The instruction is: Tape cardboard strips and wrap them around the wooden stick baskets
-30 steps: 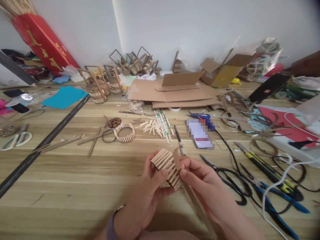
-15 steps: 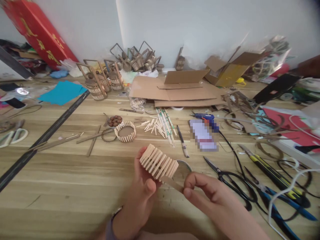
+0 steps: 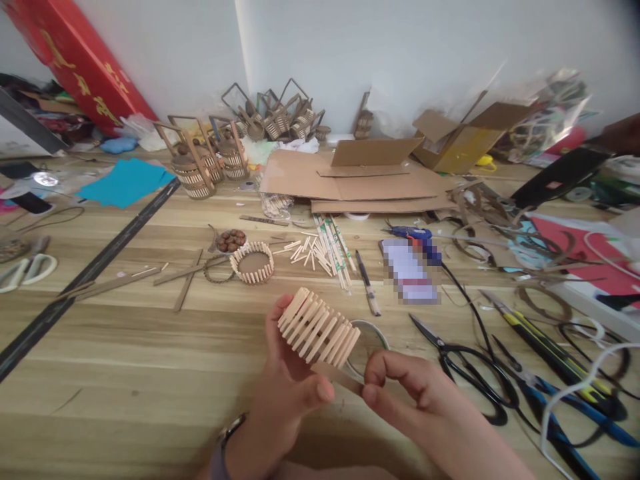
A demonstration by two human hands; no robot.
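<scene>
Tabletop [image 3: 125,373]; two hands [image 3: 283,390] holding one slatted cylinder [image 3: 317,331], one brown strip [image 3: 344,380].

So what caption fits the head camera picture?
Left hand holds a stick basket; right hand pinches a brown strip.

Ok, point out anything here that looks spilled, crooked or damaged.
The short wooden sticks look spilled: they lie strewn at odd angles beside the more orderly green-marked strips. I see no clear damage to the slatted piece in the left hand.
</scene>
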